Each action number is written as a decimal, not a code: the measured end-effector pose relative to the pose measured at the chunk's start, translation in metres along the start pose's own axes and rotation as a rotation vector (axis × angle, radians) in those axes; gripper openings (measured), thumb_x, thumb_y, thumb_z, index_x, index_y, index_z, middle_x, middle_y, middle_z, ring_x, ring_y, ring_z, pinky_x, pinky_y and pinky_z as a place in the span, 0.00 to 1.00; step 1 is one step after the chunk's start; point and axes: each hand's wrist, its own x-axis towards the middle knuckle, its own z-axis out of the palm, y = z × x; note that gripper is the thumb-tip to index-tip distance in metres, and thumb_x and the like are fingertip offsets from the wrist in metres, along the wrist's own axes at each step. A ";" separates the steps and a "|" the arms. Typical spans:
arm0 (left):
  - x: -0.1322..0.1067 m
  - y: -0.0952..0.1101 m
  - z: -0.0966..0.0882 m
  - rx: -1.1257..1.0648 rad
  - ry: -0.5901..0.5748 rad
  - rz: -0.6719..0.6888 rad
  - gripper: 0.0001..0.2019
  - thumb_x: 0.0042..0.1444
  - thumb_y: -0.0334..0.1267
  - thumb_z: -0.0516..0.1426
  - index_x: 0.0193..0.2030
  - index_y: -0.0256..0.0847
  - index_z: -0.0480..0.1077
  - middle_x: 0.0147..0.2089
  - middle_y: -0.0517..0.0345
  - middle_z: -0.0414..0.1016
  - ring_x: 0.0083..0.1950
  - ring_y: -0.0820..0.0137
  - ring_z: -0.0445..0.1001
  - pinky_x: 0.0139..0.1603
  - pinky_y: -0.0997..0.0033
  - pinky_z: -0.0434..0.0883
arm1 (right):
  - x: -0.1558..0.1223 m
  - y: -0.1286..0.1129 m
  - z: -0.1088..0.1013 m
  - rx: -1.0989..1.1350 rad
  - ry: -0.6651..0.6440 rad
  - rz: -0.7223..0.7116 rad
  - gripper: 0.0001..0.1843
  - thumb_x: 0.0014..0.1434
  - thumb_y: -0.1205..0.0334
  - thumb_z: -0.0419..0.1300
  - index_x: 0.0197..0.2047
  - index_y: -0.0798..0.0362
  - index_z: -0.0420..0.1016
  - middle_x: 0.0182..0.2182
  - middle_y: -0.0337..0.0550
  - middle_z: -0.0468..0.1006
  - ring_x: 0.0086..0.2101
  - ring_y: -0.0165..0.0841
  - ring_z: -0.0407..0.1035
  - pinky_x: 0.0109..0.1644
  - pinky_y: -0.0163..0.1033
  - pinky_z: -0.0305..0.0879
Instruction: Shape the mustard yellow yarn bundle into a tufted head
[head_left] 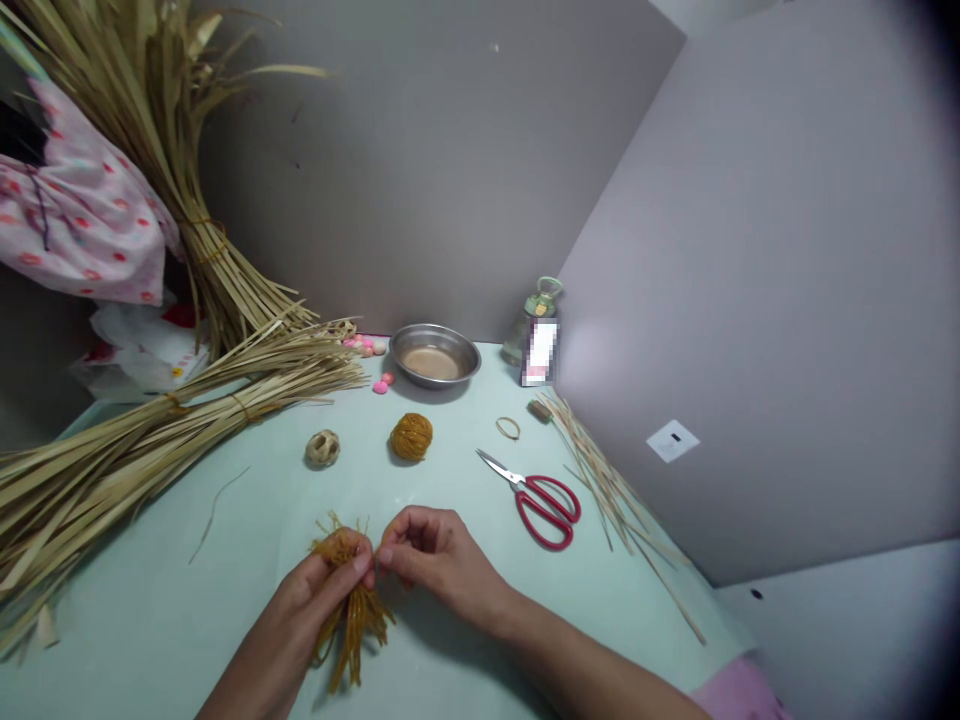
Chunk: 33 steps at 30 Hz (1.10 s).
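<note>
- left hand (pixel 330 585) grips a bundle of mustard yarn (pixel 352 610) low over the pale green desk (pixel 247 560)
- right hand (pixel 427 555) pinches the bundle's top, fingertips closed
- ball of yarn (pixel 411 437) and red scissors (pixel 541 500) lie farther back, straw (pixel 150 440) at left

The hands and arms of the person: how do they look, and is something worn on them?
Both the left hand and the right hand are bare, without gloves. No ring, watch or bracelet shows on either. The forearms are bare too, with no sleeve up to the picture's lower edge.
</note>
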 end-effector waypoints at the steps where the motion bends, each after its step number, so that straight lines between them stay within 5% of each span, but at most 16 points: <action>1: 0.000 0.000 0.000 -0.001 -0.008 0.001 0.14 0.54 0.52 0.66 0.31 0.45 0.73 0.37 0.60 0.75 0.47 0.63 0.72 0.50 0.71 0.70 | 0.000 0.000 0.001 0.006 -0.002 -0.002 0.26 0.46 0.42 0.74 0.30 0.56 0.72 0.25 0.41 0.77 0.26 0.28 0.65 0.32 0.35 0.58; 14: 0.002 -0.006 -0.003 0.104 -0.073 0.037 0.14 0.59 0.53 0.62 0.34 0.46 0.72 0.36 0.61 0.72 0.45 0.63 0.70 0.50 0.69 0.67 | -0.004 -0.004 -0.005 -0.154 -0.082 -0.017 0.32 0.55 0.31 0.63 0.26 0.55 0.68 0.21 0.35 0.68 0.23 0.25 0.56 0.28 0.34 0.49; 26: 0.000 -0.001 -0.001 0.116 -0.020 0.045 0.14 0.60 0.53 0.62 0.35 0.45 0.73 0.37 0.61 0.73 0.47 0.63 0.70 0.49 0.71 0.67 | -0.001 -0.003 -0.002 -0.043 -0.023 -0.049 0.19 0.54 0.47 0.69 0.32 0.55 0.73 0.26 0.40 0.76 0.27 0.28 0.64 0.33 0.35 0.59; 33: 0.000 0.000 -0.001 0.116 -0.053 0.043 0.13 0.60 0.53 0.62 0.36 0.45 0.73 0.37 0.60 0.72 0.46 0.63 0.69 0.49 0.70 0.66 | -0.002 -0.003 0.000 0.003 0.000 -0.029 0.16 0.50 0.52 0.72 0.31 0.56 0.75 0.24 0.38 0.75 0.25 0.27 0.64 0.32 0.35 0.56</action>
